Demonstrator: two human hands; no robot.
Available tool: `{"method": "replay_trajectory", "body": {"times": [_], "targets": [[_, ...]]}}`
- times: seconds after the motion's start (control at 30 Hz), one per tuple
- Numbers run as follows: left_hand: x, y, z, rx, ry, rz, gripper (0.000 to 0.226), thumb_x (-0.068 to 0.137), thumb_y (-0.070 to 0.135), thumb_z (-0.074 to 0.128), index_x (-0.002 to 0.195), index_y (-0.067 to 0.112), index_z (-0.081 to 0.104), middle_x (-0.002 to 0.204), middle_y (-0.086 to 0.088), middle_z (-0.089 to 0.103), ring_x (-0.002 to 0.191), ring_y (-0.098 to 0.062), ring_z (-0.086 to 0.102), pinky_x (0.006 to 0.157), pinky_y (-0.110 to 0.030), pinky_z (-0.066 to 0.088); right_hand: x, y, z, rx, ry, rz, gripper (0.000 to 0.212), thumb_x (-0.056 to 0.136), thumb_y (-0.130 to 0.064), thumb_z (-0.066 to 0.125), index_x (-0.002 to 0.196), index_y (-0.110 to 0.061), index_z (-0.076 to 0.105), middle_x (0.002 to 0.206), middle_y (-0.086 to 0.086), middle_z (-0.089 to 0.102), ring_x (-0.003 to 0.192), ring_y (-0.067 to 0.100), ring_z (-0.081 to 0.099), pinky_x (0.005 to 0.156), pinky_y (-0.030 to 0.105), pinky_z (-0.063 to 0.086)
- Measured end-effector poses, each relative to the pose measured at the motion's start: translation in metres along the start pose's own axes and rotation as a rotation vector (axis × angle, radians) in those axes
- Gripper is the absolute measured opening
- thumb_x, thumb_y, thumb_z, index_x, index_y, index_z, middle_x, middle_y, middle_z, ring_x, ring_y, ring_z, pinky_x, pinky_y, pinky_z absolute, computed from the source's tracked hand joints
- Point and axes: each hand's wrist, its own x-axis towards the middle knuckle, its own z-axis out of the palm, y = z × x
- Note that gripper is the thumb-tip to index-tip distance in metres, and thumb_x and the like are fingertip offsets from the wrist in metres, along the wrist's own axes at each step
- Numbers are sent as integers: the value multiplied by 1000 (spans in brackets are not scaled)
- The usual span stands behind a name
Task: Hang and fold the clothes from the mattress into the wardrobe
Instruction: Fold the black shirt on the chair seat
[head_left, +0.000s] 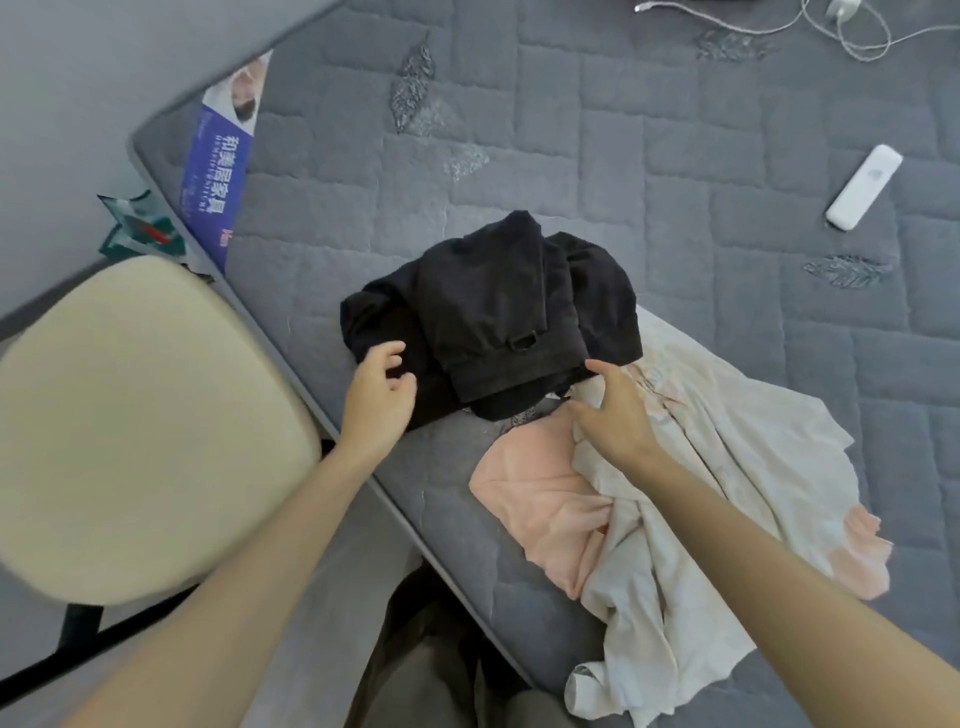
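A heap of black clothes (498, 306) lies near the front edge of the grey quilted mattress (675, 171). To its right a cream garment (727, 457) lies spread over a pink one (540, 514). My left hand (379, 400) hovers at the left edge of the black heap, fingers loosely spread and holding nothing. My right hand (613, 410) reaches in at the heap's lower right corner with straight fingers, over the cream cloth. No wardrobe is in view.
A cream chair seat (140, 431) stands close on the left, beside the mattress edge. A white remote (862, 187) lies far right on the mattress, and white cables (852, 31) at the top right. A blue label (218, 156) marks the mattress corner.
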Motion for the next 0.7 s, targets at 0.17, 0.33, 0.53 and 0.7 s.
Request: {"method": "replay_trajectory", "body": {"times": [0.17,0.33,0.53,0.7], "targets": [[2,-5,43,265,-130,248,71,88,20,63,147,31,25,154,-3,17,139,-24,22,105,-30,26,30,1,11,81,15,84,65,87,-3,56,145,-14,29,123,6,51,108,20,50,86,25,39],[25,12,95,698,-145,549,99,77,48,70,151,34,5,158,-7,-6,145,-30,-5,113,-59,5,53,14,22,-37,245,145,60,85,1,49,141,-12,36,146,17,28,132,33,28,111,39,26],[44,16,153,893,-159,513,109,83,48,66,147,33,-20,156,-23,-1,144,-42,1,109,-66,3,80,30,6,498,235,463,78,89,-15,61,151,-14,13,145,6,39,131,26,41,108,37,36],[53,13,143,848,-118,530,81,91,37,56,152,21,4,152,-17,19,143,-33,16,112,-60,15,83,36,10,521,259,485,50,77,-31,76,114,-13,48,117,4,58,110,22,55,92,36,49]]}}
